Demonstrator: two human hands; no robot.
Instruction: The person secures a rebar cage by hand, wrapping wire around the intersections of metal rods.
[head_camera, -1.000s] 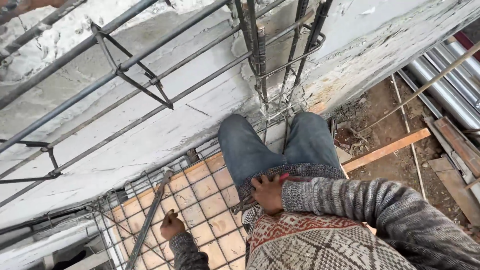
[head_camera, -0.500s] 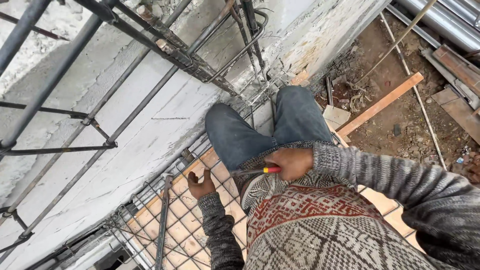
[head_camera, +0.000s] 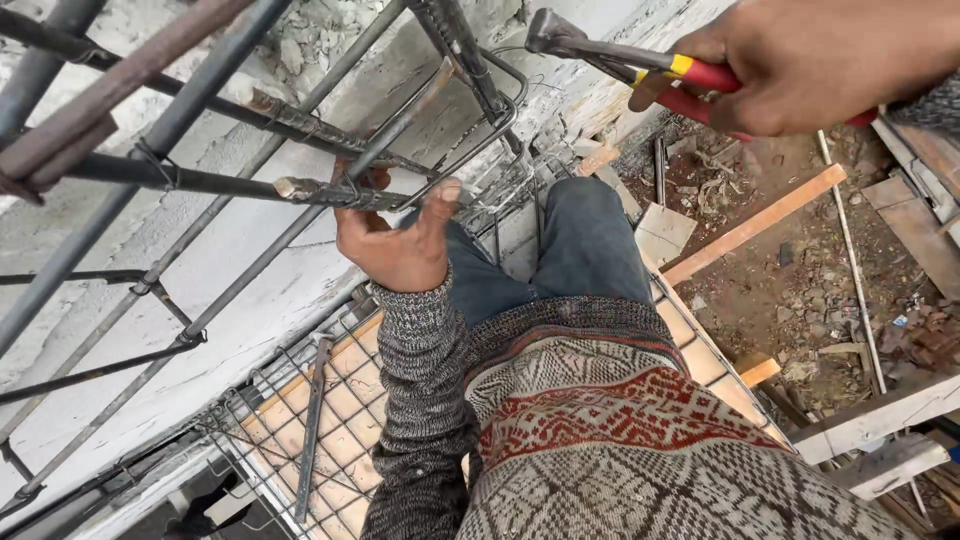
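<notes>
1. The left hand (head_camera: 398, 245) is up at the rusty ribbed steel bar (head_camera: 340, 194), its fingers curled over the bar. A tight hold there would keep the bar from wobbling.
2. The right hand (head_camera: 820, 60) is closed around the red and yellow handles of the metal pincers (head_camera: 640, 65), up and to the right of the bar.
3. The pincer tips look shut, with nothing in them that I can see.
4. The bent steel wire loop (head_camera: 490, 130) sits just right of the bar. I think the tips should come in straight and slow there.
5. The person stands on a wire mesh panel (head_camera: 300, 420) below the bar, so careful feet matter.
</notes>
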